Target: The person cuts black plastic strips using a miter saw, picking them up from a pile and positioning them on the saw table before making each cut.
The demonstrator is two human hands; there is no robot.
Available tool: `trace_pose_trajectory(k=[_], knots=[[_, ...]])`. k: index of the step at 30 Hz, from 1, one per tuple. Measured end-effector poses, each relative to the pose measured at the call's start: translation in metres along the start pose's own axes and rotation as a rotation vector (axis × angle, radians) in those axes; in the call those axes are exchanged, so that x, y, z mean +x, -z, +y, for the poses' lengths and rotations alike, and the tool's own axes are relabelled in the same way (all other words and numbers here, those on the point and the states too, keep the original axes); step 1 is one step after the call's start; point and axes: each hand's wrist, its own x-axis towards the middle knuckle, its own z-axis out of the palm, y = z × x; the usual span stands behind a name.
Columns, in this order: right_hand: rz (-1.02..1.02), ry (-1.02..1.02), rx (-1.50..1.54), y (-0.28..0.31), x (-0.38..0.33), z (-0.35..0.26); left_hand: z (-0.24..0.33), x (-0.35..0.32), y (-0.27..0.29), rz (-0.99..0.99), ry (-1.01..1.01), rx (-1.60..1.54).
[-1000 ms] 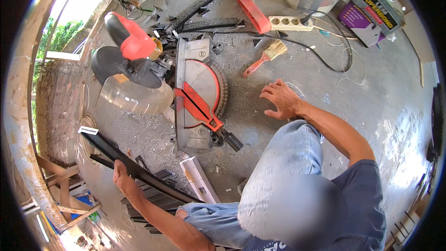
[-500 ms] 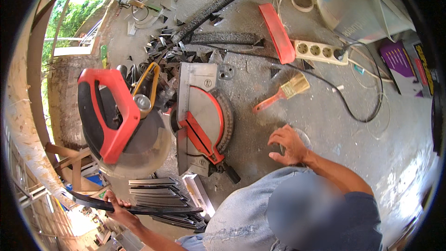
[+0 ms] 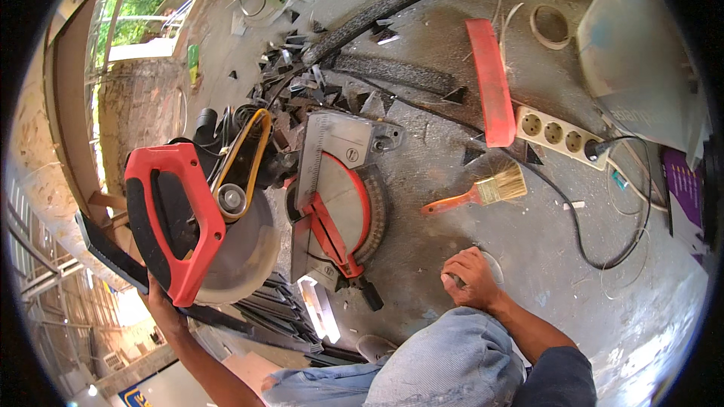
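A long black strip [image 3: 113, 252] is held in my left hand [image 3: 163, 307], whose fingers are partly hidden behind the saw's handle. The strip slants from the left edge down past the red-handled miter saw [image 3: 202, 230]. The saw's head is raised, its blade under a guard, beside its round base with a red slot plate [image 3: 329, 234]. My right hand [image 3: 471, 277] is closed low over the floor, against a pale round object [image 3: 492, 267]. What lies inside its fingers, if anything, is hidden. A paintbrush [image 3: 483, 190] with an orange handle lies beyond that hand.
A stack of dark strips [image 3: 275, 309] lies by the saw with a white channel piece [image 3: 320, 309]. Black offcuts litter the floor behind it. Further right are a red bar [image 3: 490, 83], a power strip [image 3: 558, 136] and its black cable [image 3: 577, 226]. A tape roll [image 3: 550, 28] lies beyond.
My left hand has moved up toward the saw handle, tilting the black strip more steeply. My right hand has gone from spread fingers to closed. The view has shifted.
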Motion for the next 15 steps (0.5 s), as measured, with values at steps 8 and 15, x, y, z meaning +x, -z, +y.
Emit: trace_pose_trajectory(k=[8,15], knots=[[0.028,-0.018,0.023,0.003,0.001,0.003,0.018,0.011,-0.031,0.049,-0.111,-0.026],[0.047,-0.029,0.046,0.004,0.004,0.0,0.021,0.02,-0.034,0.066,-0.261,0.112]])
